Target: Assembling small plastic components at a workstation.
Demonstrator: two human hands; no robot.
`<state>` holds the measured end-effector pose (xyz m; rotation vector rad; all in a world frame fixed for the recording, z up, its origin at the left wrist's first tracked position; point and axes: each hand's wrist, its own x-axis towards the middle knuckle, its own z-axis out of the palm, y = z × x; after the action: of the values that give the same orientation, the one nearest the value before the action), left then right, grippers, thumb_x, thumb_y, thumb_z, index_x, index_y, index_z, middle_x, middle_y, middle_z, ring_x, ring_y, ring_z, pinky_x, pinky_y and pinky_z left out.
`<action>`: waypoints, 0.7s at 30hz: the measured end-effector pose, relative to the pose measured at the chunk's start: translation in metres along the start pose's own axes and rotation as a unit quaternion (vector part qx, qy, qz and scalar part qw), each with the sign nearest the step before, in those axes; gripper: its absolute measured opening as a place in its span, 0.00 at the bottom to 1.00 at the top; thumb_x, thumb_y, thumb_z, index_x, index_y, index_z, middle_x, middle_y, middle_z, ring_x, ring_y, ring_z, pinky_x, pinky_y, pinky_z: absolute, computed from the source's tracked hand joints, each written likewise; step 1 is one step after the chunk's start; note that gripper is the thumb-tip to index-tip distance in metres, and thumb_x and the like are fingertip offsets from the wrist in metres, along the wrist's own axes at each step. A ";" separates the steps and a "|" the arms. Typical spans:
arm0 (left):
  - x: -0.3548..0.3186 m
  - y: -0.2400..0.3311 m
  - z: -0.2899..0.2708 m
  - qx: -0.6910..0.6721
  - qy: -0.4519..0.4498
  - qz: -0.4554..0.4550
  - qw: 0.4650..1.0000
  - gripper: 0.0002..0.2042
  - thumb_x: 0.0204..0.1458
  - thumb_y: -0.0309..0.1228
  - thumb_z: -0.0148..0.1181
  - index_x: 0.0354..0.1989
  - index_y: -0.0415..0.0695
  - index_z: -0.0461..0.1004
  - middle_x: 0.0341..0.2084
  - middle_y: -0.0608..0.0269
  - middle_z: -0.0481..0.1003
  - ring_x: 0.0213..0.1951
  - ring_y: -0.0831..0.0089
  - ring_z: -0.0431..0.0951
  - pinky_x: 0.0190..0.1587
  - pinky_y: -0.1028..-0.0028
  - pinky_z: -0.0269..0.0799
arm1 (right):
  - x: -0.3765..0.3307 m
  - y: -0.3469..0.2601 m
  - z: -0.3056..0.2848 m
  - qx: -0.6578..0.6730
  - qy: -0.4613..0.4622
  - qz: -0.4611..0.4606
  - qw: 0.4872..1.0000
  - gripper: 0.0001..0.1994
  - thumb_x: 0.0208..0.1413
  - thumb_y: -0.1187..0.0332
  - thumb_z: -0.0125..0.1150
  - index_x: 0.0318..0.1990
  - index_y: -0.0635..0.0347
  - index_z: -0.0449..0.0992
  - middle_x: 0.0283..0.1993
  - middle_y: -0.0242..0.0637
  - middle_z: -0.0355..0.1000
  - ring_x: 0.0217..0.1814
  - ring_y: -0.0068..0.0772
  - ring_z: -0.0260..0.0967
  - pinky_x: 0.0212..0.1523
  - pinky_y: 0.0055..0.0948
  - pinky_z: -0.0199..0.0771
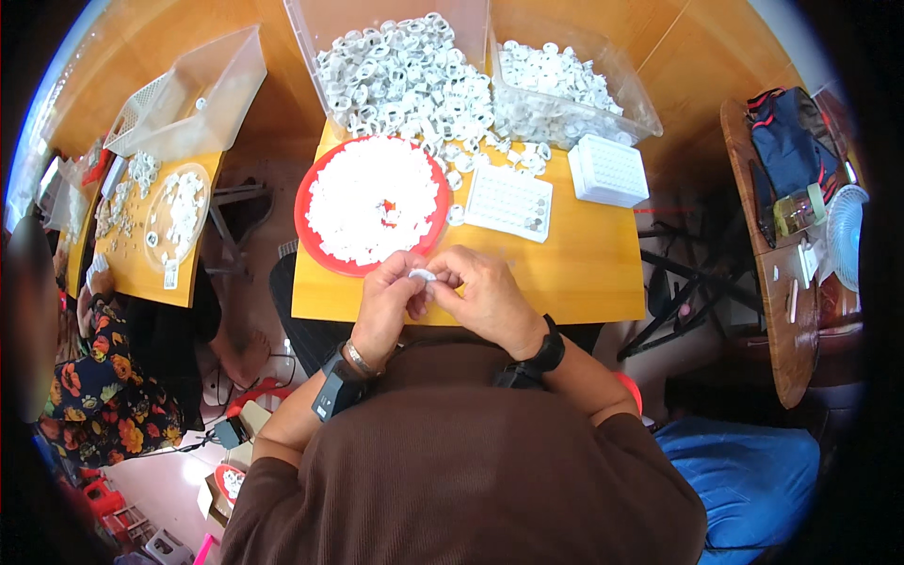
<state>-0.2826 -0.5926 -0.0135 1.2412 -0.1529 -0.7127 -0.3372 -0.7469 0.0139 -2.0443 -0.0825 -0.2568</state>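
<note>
Between the fingertips of both hands is a small white plastic part (pixel 423 275), held just above the near edge of the yellow table. My left hand (pixel 384 297) pinches it from one side, and my right hand (pixel 485 294) grips it from the other. Fingers cover much of the part, so its exact kind is hidden. Just beyond my hands lies a round red tray (pixel 303 215) heaped with small white pieces (pixel 363 202). To its right rests a white gridded tray (pixel 508 202) with rows of small compartments.
At the back, a clear bin (pixel 301 47) holds many white ring-shaped parts (pixel 405 80), some spilling onto the table (pixel 565 282). Beside it stands a second clear bin (pixel 640 118). A stack of white gridded trays (pixel 609 171) sits at right. Another person (pixel 108 377) works at a table on the left.
</note>
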 end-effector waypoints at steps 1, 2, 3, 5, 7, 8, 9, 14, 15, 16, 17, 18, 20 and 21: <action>-0.002 -0.001 -0.001 0.005 0.007 0.001 1.000 0.09 0.51 0.21 0.46 0.37 0.38 0.72 0.23 0.65 0.73 0.22 0.80 0.71 0.25 0.80 0.68 | -0.002 0.000 0.001 -0.018 -0.001 0.001 1.000 0.05 0.50 0.77 0.61 0.34 0.64 0.72 0.31 0.42 0.74 0.30 0.35 0.76 0.31 0.29 0.74; -0.003 -0.001 -0.002 0.010 0.015 0.004 1.000 0.08 0.50 0.21 0.46 0.36 0.38 0.72 0.23 0.65 0.73 0.21 0.80 0.70 0.24 0.80 0.67 | -0.002 0.001 0.003 -0.036 -0.002 -0.001 0.999 0.05 0.50 0.77 0.62 0.34 0.64 0.73 0.30 0.39 0.74 0.30 0.30 0.76 0.31 0.26 0.75; -0.005 0.002 0.002 0.002 0.024 -0.003 1.000 0.07 0.51 0.22 0.47 0.35 0.39 0.73 0.20 0.69 0.71 0.20 0.83 0.68 0.23 0.82 0.63 | -0.003 0.002 0.004 -0.018 -0.004 0.014 1.000 0.05 0.50 0.78 0.62 0.34 0.63 0.73 0.28 0.39 0.74 0.29 0.30 0.76 0.31 0.26 0.75; -0.006 0.001 0.001 0.003 0.032 -0.004 0.999 0.08 0.49 0.23 0.46 0.34 0.39 0.73 0.20 0.68 0.71 0.20 0.83 0.67 0.23 0.82 0.62 | -0.004 0.002 0.005 -0.006 -0.004 0.003 1.000 0.05 0.50 0.77 0.62 0.34 0.63 0.73 0.28 0.40 0.74 0.28 0.31 0.75 0.29 0.26 0.74; -0.005 -0.002 -0.003 0.004 0.026 0.001 1.000 0.08 0.49 0.23 0.46 0.33 0.38 0.73 0.20 0.67 0.71 0.20 0.83 0.67 0.23 0.82 0.62 | -0.004 0.000 0.006 0.015 -0.011 0.003 1.000 0.05 0.49 0.77 0.59 0.32 0.64 0.70 0.27 0.45 0.73 0.28 0.41 0.75 0.28 0.33 0.72; -0.006 -0.004 -0.005 0.006 0.026 0.000 1.000 0.08 0.48 0.23 0.46 0.33 0.38 0.73 0.19 0.68 0.71 0.20 0.83 0.67 0.23 0.83 0.62 | -0.004 -0.002 0.006 0.010 -0.007 0.001 1.000 0.05 0.49 0.77 0.59 0.32 0.64 0.70 0.27 0.45 0.73 0.28 0.41 0.75 0.28 0.33 0.72; -0.006 -0.004 -0.007 0.007 0.028 -0.003 1.000 0.08 0.48 0.23 0.46 0.32 0.38 0.73 0.19 0.68 0.71 0.20 0.83 0.67 0.23 0.83 0.62 | -0.004 -0.003 0.006 0.013 -0.014 0.004 1.000 0.05 0.49 0.77 0.59 0.32 0.64 0.70 0.27 0.45 0.73 0.28 0.41 0.74 0.28 0.33 0.72; -0.003 -0.004 -0.003 0.000 -0.009 0.001 1.000 0.13 0.48 0.22 0.45 0.42 0.37 0.71 0.24 0.65 0.72 0.22 0.82 0.68 0.24 0.82 0.63 | 0.003 0.005 0.004 0.015 -0.005 -0.001 1.000 0.04 0.50 0.75 0.60 0.31 0.64 0.71 0.24 0.41 0.72 0.24 0.35 0.72 0.26 0.31 0.70; -0.003 -0.001 0.000 -0.008 -0.021 0.003 1.000 0.16 0.48 0.23 0.45 0.47 0.37 0.70 0.27 0.64 0.73 0.23 0.81 0.68 0.25 0.82 0.64 | 0.007 0.011 -0.001 0.014 -0.006 -0.002 1.000 0.04 0.50 0.75 0.60 0.31 0.64 0.71 0.24 0.41 0.72 0.24 0.35 0.72 0.26 0.31 0.70; -0.003 0.001 0.001 -0.009 -0.020 0.004 1.000 0.16 0.48 0.23 0.45 0.47 0.37 0.70 0.27 0.64 0.73 0.23 0.81 0.68 0.25 0.82 0.64 | 0.014 0.019 -0.012 0.022 0.008 0.034 0.999 0.04 0.51 0.74 0.60 0.31 0.64 0.72 0.22 0.39 0.71 0.23 0.29 0.70 0.26 0.29 0.69; -0.004 0.005 0.002 -0.007 -0.018 -0.003 1.000 0.18 0.50 0.23 0.44 0.50 0.38 0.68 0.28 0.63 0.73 0.23 0.80 0.69 0.26 0.82 0.65 | 0.023 0.025 -0.027 0.032 0.021 0.069 0.997 0.04 0.51 0.73 0.60 0.31 0.63 0.73 0.21 0.36 0.69 0.23 0.23 0.68 0.26 0.28 0.68; -0.006 0.005 0.001 -0.007 -0.011 -0.010 1.000 0.19 0.51 0.23 0.44 0.54 0.39 0.65 0.30 0.62 0.73 0.24 0.79 0.69 0.27 0.81 0.66 | 0.037 0.020 -0.047 -0.009 0.086 0.041 0.995 0.05 0.53 0.71 0.60 0.32 0.63 0.74 0.20 0.32 0.68 0.23 0.17 0.63 0.25 0.24 0.66; -0.004 0.003 -0.005 -0.013 -0.009 -0.015 1.000 0.19 0.51 0.24 0.44 0.53 0.39 0.66 0.29 0.61 0.74 0.23 0.78 0.70 0.27 0.81 0.67 | 0.070 0.032 -0.091 -0.018 0.202 0.037 0.978 0.05 0.54 0.72 0.60 0.35 0.63 0.75 0.23 0.32 0.72 0.25 0.18 0.66 0.27 0.24 0.67; -0.004 0.001 -0.007 -0.016 -0.012 -0.022 1.000 0.18 0.52 0.25 0.44 0.53 0.39 0.66 0.28 0.60 0.74 0.23 0.77 0.71 0.27 0.80 0.67 | 0.087 0.034 -0.118 -0.019 0.248 0.048 0.967 0.06 0.54 0.72 0.60 0.37 0.64 0.76 0.27 0.32 0.73 0.28 0.18 0.67 0.30 0.23 0.69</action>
<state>-0.2816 -0.5847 -0.0137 1.2087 -0.1340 -0.7656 -0.2641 -0.8720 0.0561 -1.9567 0.3332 -0.7031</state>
